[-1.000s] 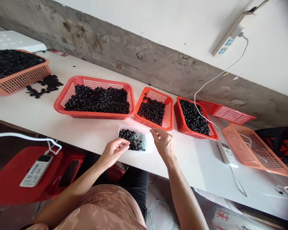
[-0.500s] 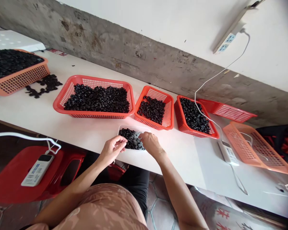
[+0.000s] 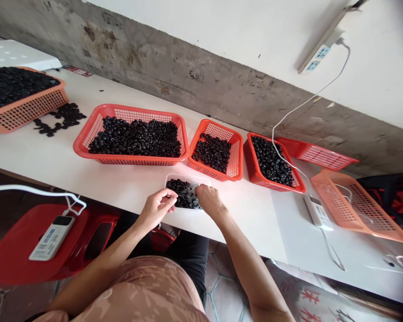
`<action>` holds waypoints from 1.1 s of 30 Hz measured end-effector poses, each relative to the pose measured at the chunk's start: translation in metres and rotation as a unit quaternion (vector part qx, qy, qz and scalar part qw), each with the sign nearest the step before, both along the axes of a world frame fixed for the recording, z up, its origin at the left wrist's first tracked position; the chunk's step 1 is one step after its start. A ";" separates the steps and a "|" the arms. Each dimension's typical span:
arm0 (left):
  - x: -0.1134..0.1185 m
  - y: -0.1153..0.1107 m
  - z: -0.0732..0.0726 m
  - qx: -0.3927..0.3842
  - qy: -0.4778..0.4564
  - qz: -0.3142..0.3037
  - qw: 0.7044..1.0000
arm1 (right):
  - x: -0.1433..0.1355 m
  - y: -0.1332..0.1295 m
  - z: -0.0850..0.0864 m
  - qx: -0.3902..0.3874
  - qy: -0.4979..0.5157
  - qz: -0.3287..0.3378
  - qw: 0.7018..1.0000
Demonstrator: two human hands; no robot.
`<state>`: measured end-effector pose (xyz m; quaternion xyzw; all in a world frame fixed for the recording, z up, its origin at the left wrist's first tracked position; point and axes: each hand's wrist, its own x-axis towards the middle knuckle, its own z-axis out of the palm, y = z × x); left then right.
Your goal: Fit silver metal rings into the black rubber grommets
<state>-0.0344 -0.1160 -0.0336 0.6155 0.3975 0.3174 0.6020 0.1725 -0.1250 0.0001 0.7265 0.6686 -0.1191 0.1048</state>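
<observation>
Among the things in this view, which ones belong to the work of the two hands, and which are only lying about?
Seemingly in the work:
- left hand and right hand, at the tub
- black pieces and shiny bits inside
- probably the three red baskets of black pieces

Seemingly lying about:
- white device on the stool
- orange basket at right
- white cable

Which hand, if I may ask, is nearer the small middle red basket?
Right: the right hand is just in front of the basket; the left hand is farther, front-left.

A grey-and-white wall (image 3: 201, 67) rises behind the white table (image 3: 255, 219).
</observation>
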 end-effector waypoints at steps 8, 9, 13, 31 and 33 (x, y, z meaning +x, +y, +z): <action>0.000 0.000 0.004 0.002 0.014 0.004 1.000 | 0.000 -0.006 0.004 0.035 0.111 0.020 0.993; 0.000 0.001 0.004 0.001 0.016 0.005 1.000 | -0.001 -0.006 0.005 0.030 0.132 0.035 0.990; 0.001 0.001 0.005 0.001 0.022 0.012 1.000 | -0.012 -0.002 0.004 0.018 0.181 0.067 0.981; 0.003 -0.001 0.001 0.006 0.002 0.011 1.000 | -0.015 0.008 0.002 0.014 0.277 -0.029 0.960; 0.008 -0.002 0.004 0.011 -0.022 0.025 0.999 | -0.004 0.007 0.008 0.011 0.371 -0.056 0.927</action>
